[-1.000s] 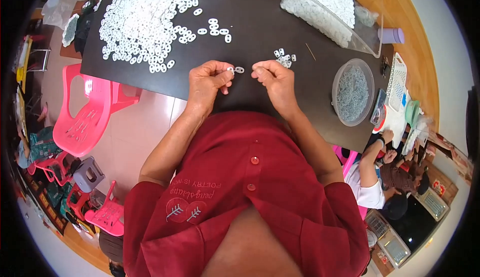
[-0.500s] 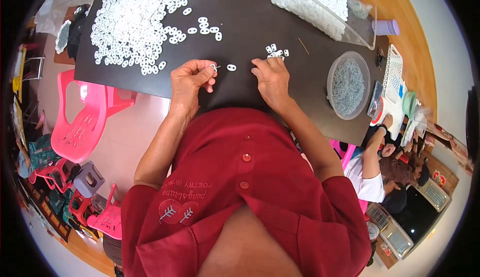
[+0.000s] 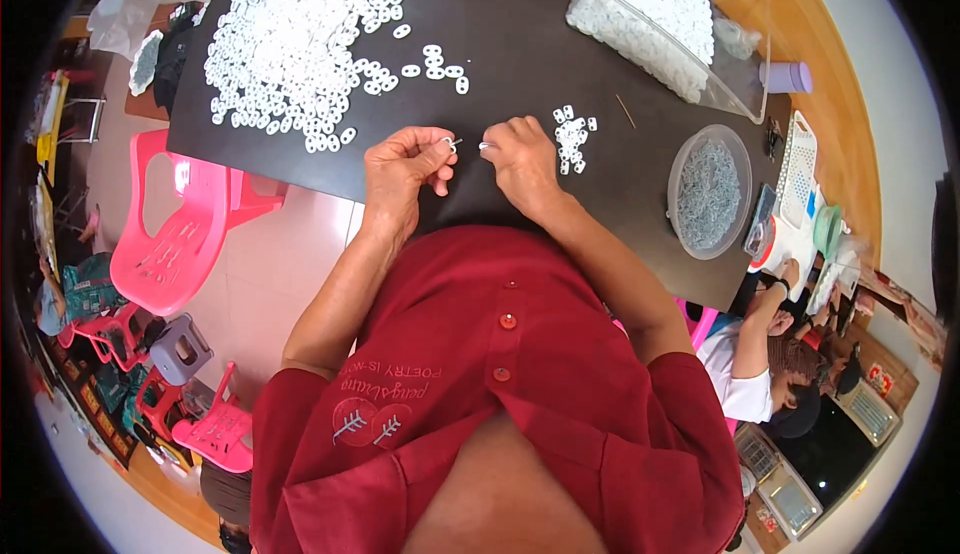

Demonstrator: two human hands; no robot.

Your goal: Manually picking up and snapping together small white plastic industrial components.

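Note:
Between the thumb and fingers of my left hand (image 3: 408, 172) is a small white piece with a thin metal pin (image 3: 457, 142) poking out toward the right. My right hand (image 3: 525, 166) pinches a white oval piece (image 3: 486, 146), partly hidden by the fingers. A short gap separates the two pieces, just above the dark table (image 3: 470, 194). Right of my right hand lies a small heap of white pieces (image 3: 571, 140). A large pile of white two-holed oval pieces (image 3: 285, 49) spreads at the far left, with several strays (image 3: 434, 62) beside it.
A round clear tub of small metal parts (image 3: 709, 194) stands at the right. Behind it are a clear bin of white pieces (image 3: 650, 29), a lilac cup (image 3: 787, 78) and a thin brown stick (image 3: 626, 111). A pink chair (image 3: 170, 244) is at the left; another person's arm (image 3: 757, 319) shows at the right.
My right hand has moved left from the small heap and picked up the white oval piece that lay between my hands. My left hand keeps its hold. The whole view has shifted slightly.

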